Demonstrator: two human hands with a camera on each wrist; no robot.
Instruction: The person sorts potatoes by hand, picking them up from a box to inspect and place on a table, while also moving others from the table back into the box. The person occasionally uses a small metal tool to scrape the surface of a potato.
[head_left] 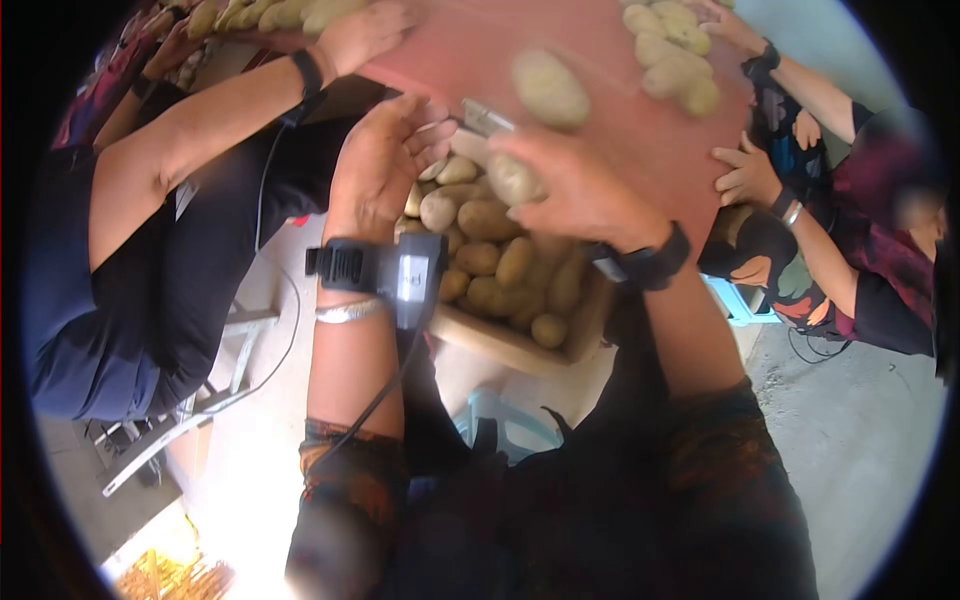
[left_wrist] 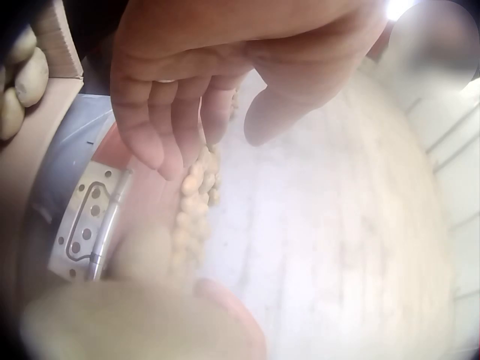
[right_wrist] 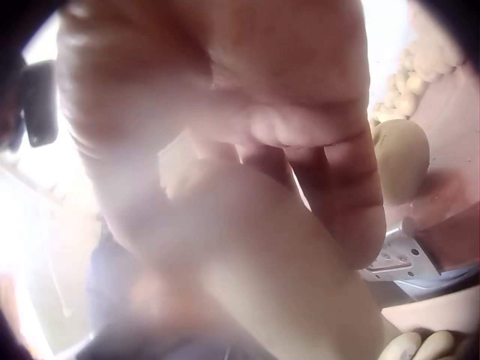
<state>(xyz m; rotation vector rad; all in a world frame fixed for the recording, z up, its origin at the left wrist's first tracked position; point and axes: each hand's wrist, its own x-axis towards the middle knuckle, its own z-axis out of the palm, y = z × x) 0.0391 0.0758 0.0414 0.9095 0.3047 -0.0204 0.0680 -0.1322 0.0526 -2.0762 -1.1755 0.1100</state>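
My right hand (head_left: pixel 600 195) grips a pale yellow potato (head_left: pixel 515 180) just above the near edge of the red table. In the right wrist view that potato (right_wrist: pixel 277 262) looms large and blurred between thumb and fingers. My left hand (head_left: pixel 380 165) hovers beside the table edge with loosely bent fingers, holding nothing; the left wrist view shows the gap between its thumb and fingers (left_wrist: pixel 154 139). Below both hands, a box (head_left: pixel 500 345) full of potatoes (head_left: pixel 485 220) sits close to my lap. Another large potato (head_left: pixel 550 90) is on the table beyond my right hand.
A metal hinge (left_wrist: pixel 90 221) is fixed at the edge of the red table (head_left: pixel 460 50). Potatoes (head_left: pixel 680 60) lie in a group at the table's far right. People sit on both sides, one person's hand (head_left: pixel 365 35) on the table at left, another's hand (head_left: pixel 750 175) at right.
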